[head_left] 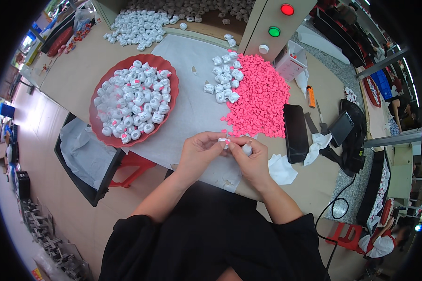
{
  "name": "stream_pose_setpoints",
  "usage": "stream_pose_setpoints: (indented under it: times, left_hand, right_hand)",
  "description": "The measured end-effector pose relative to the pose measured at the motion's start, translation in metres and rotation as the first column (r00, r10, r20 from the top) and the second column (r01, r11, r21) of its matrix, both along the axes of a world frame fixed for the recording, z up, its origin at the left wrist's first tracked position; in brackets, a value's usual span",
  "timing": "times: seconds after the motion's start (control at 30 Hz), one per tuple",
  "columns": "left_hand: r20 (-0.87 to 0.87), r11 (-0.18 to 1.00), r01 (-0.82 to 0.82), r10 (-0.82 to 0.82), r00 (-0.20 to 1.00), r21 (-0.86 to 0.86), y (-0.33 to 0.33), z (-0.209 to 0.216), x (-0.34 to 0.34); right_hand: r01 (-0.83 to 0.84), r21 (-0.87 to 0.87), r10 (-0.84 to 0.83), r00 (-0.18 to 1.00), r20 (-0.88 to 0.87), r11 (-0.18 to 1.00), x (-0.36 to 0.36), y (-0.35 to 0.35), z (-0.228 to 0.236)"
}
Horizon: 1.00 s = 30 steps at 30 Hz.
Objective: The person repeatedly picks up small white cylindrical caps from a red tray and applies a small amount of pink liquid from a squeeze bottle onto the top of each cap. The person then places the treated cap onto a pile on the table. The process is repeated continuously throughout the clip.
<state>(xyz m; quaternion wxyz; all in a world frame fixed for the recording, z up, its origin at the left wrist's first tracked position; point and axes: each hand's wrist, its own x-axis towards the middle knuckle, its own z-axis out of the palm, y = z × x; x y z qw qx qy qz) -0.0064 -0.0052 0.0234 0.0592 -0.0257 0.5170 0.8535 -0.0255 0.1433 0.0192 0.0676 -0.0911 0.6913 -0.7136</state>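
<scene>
My left hand (199,152) and my right hand (253,164) meet over the table's near edge. Between their fingertips is a small white molded piece (224,140) with a pink bit on it. A second small white object (247,149) is tucked in my right hand; its kind is hard to tell. Just beyond my hands spreads a heap of small pink pieces (260,93), with a cluster of white pieces (225,77) along its left side. To the left, a red scalloped tray (94,117) is piled with white pieces (136,98), several showing pink bits.
Right of the pink heap lie a black phone (295,133), crumpled tissue (318,147), an orange lighter (311,96) and a second dark phone (341,127). A cabinet post with a red light (287,9) stands behind. More white pieces (138,28) lie at the back left.
</scene>
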Motion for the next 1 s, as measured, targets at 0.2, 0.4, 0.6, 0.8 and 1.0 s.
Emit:
stream_pose_setpoints:
  times: [0.2,0.4,0.6,0.8,1.0]
  left_hand:
    - [0.012,0.998,-0.033,0.034,0.999,-0.047,0.0,-0.008,0.001]
    - [0.032,0.999,-0.014,0.015,0.999,-0.043,0.0,-0.006,0.001]
    - [-0.014,1.0,0.024,-0.023,1.0,0.004,-0.003,-0.008,0.001]
    - [0.01,0.999,0.043,-0.044,0.999,0.032,-0.004,-0.011,0.0]
    - [-0.005,0.999,0.035,-0.034,0.999,0.039,-0.003,-0.011,0.001]
  right_hand:
    - [-0.04,-0.115,0.067,0.968,0.241,0.993,-0.005,0.004,0.011]
    - [-0.027,-0.15,0.068,0.959,0.277,0.988,-0.006,0.005,0.011]
    - [-0.032,-0.007,0.032,0.999,-0.012,0.999,-0.001,0.002,0.002]
    - [-0.039,0.08,0.055,0.977,-0.207,0.996,0.0,0.001,0.005]
    - [-0.033,0.067,0.047,0.976,-0.214,0.997,0.002,-0.002,0.003]
